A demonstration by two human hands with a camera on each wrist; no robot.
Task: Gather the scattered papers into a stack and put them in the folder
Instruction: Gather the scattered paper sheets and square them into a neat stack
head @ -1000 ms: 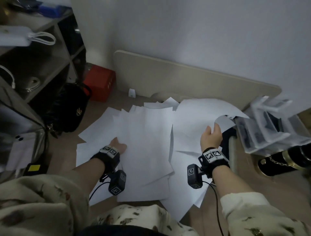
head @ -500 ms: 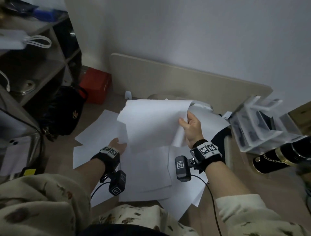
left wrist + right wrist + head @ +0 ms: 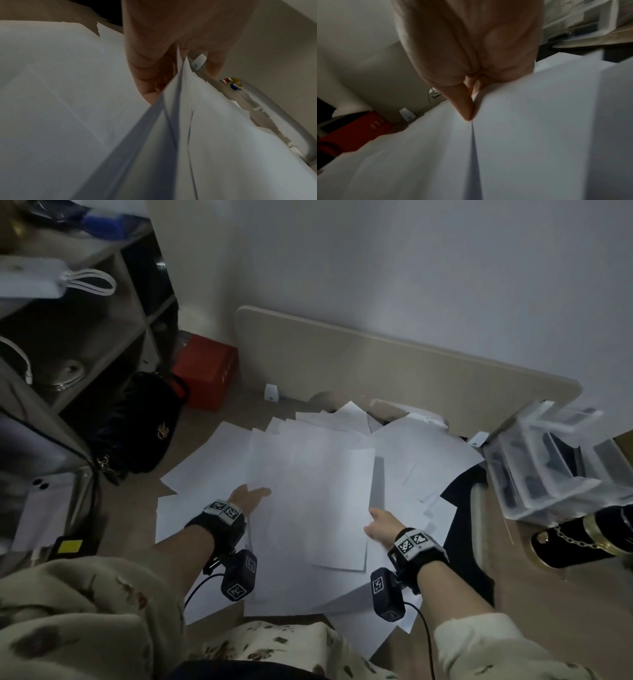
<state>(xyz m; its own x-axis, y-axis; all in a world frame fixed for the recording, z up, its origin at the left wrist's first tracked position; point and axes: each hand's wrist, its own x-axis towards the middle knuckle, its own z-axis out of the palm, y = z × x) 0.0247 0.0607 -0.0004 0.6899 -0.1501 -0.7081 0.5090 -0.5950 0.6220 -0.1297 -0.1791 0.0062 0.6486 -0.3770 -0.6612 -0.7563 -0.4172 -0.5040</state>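
Note:
Many white papers (image 3: pixel 421 460) lie overlapped on the floor in the head view. My left hand (image 3: pixel 251 495) holds the left edge of the middle pile, thumb on top and fingers hidden beneath. In the left wrist view my left hand (image 3: pixel 154 60) has several sheets (image 3: pixel 171 128) between thumb and fingers. My right hand (image 3: pixel 378 523) pinches the right edge of the top sheet (image 3: pixel 329 508), which lies flat on the pile. The right wrist view shows the right hand's fingertips (image 3: pixel 467 111) closed on that sheet's edge (image 3: pixel 539 121). A dark flat thing (image 3: pixel 466 539), possibly the folder, pokes out under the papers at right.
A black handbag (image 3: pixel 137 426) and a red box (image 3: pixel 205 374) sit at the left by a shelf unit (image 3: pixel 68 337). A beige board (image 3: pixel 394 378) leans on the wall behind. A clear plastic organizer (image 3: pixel 548 460) and a black shoe with a gold chain (image 3: pixel 575 539) are at the right.
My right hand lifted a sheet from the right side, carried it leftward over the pile and laid it flat on top. The left hand stayed at the pile's left edge.

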